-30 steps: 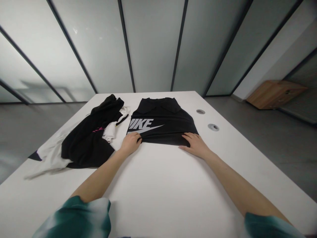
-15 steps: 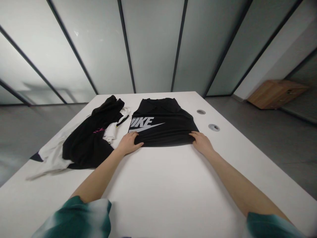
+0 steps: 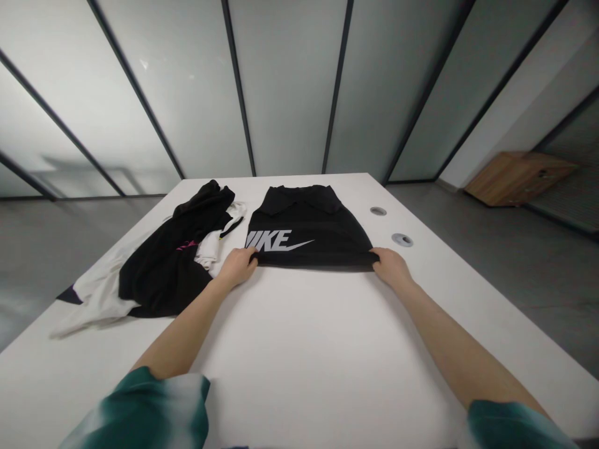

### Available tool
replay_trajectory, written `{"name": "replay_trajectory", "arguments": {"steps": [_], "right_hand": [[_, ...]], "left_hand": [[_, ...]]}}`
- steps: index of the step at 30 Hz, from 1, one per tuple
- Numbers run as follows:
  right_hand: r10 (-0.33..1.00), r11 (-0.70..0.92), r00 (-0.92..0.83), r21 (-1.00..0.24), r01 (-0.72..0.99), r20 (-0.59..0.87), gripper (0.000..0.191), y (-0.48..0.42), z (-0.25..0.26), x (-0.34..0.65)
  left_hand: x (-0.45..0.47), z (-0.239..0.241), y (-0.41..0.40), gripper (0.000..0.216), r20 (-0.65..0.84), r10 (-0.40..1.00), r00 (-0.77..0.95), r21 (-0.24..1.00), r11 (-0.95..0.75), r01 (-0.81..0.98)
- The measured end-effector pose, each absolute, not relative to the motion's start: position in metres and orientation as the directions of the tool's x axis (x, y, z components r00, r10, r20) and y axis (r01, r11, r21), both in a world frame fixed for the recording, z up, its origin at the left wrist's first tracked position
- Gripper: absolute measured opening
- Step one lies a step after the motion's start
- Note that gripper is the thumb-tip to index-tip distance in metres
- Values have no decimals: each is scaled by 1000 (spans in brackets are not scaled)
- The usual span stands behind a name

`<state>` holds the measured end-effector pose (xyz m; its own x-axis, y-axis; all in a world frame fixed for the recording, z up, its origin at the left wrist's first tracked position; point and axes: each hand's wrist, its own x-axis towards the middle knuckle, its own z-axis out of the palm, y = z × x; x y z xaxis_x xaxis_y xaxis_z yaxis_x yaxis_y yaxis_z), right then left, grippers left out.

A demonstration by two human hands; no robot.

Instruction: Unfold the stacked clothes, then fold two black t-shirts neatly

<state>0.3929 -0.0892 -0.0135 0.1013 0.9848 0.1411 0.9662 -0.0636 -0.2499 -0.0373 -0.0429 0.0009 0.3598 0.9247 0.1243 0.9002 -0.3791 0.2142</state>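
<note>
A black T-shirt [image 3: 318, 227] with a large pale NIKE print lies folded on the white table [image 3: 322, 349]. Its sleeves are turned inward near the far end. My left hand [image 3: 238, 267] grips the left corner of the near edge, fingers curled round the cloth. At the right corner of that same edge, my right hand [image 3: 391, 268] pinches the fabric in the same way. Between both hands the near edge is stretched fairly straight and looks slightly raised. The fingertips are partly hidden by the cloth.
Left of the shirt lies a crumpled heap of clothes: a black garment [image 3: 163, 274] with a pink mark over white garments [image 3: 100, 293]. Two round grommets [image 3: 402, 240] sit in the table's right side. A wooden cabinet [image 3: 519, 178] stands on the floor beyond, near frosted panels.
Both hands have closed on the near corners, where they lay flatter before. The near edge is pulled tauter and its creases have smoothed. The print appears lower and partly folded under.
</note>
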Motion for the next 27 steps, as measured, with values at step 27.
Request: {"name": "replay_trajectory", "arguments": {"steps": [27], "right_hand": [[975, 25, 40, -284, 958, 218, 44, -37, -25, 363]], "left_hand": [[-12, -16, 21, 50, 178, 966, 187, 463, -250, 850]]}}
